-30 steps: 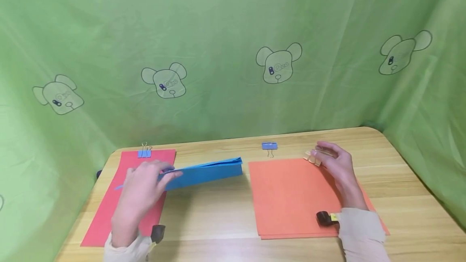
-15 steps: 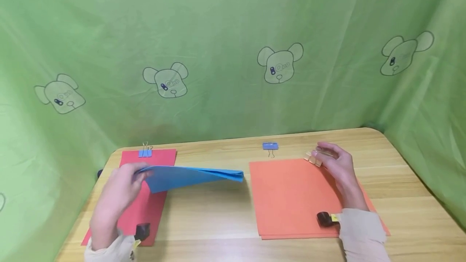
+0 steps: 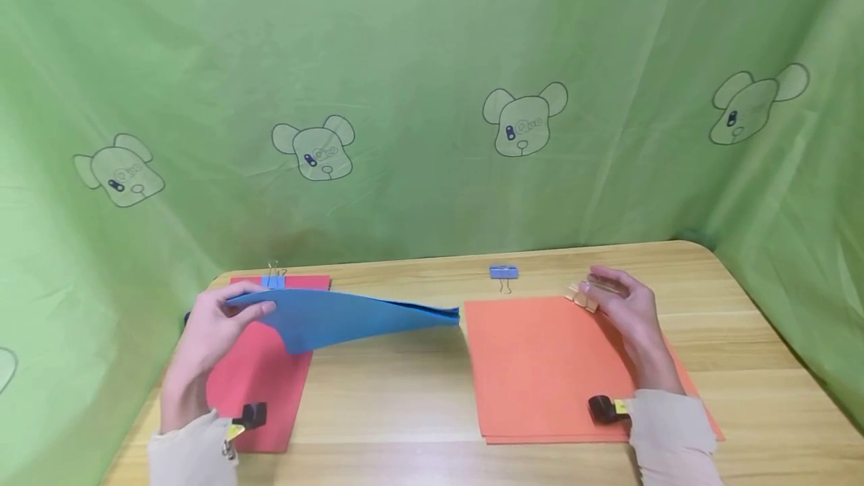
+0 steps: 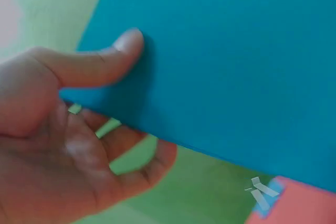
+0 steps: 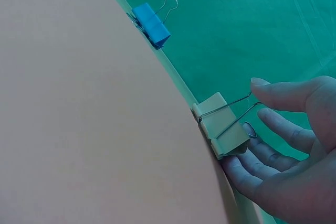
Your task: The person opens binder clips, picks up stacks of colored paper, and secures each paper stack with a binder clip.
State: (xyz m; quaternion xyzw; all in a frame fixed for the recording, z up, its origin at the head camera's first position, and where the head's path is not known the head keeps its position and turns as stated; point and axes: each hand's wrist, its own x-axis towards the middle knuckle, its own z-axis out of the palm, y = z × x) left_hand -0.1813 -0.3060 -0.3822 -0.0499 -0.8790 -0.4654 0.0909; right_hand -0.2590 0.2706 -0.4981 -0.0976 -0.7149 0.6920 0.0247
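My left hand (image 3: 209,336) pinches the left end of a folded-looking sheaf of blue paper (image 3: 351,317), thumb on top and fingers beneath. The blue paper (image 4: 226,66) is raised above the table and bends down toward its right end, where several layers part. My right hand (image 3: 628,313) holds a cream binder clip (image 5: 223,127) by its wire handles, with the thumb on one handle. That clip is at the far edge of the orange paper (image 3: 540,366); whether it bites the sheets cannot be told. Under the left hand lies red paper (image 3: 263,403).
A blue binder clip (image 3: 273,282) sits on the red paper's far edge. Another blue binder clip (image 3: 503,272) lies on the wooden table (image 3: 378,403) behind the orange paper. Green curtain (image 3: 405,96) rises behind the table and at both sides.
My left hand has moved left along the blue paper to its end and lifted it, so the sheaf now shows its broad side. The right hand and cream clip have stayed nearly still.
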